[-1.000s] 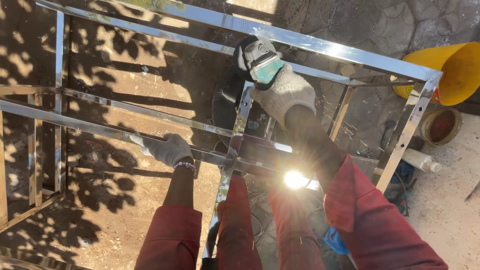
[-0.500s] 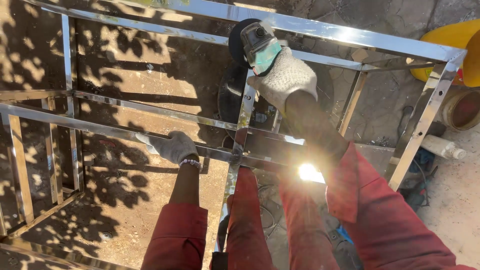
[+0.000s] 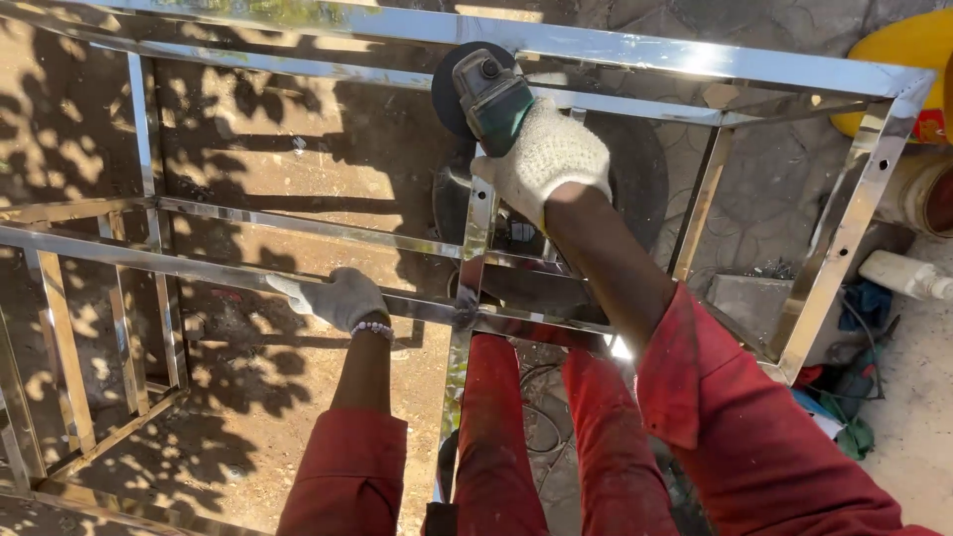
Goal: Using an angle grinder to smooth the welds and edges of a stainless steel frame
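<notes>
While the right hand (image 3: 544, 159), in a white knit glove, is wrapped tight around the body of an angle grinder (image 3: 486, 94), the tool sits at 12 o'clock in the view, its dark disc (image 3: 449, 89) just beside the top rail of a polished stainless-steel frame (image 3: 695, 62). Grinder head is grey-green, pointing toward 11 o'clock.

Left hand (image 3: 338, 296), grey glove, beaded bracelet at the wrist, lies at 9 o'clock from frame centre. Its fingers are curled over a horizontal steel rail (image 3: 228, 273), gripping it.

An upright steel bar (image 3: 475, 248) runs from under the grinder down toward 6 o'clock, meeting the horizontal rail at a joint between the two hands. Both arms wear red sleeves; red trousers (image 3: 556, 437) show below the rail.

Containers: a yellow drum (image 3: 903, 60) at 2 o'clock, lying partly out of view, contents not visible. Below it, at 3 o'clock, a pale round vessel (image 3: 918, 194) with a dark opening; cannot tell what it holds.

Ground (image 3: 248, 159) under the frame is bare reddish earth, dappled with leaf shadow. Dark cables (image 3: 541, 382) lie near the feet. Rags and scraps (image 3: 844, 397), blue and green, lie at 4 o'clock beside the frame's corner post.
</notes>
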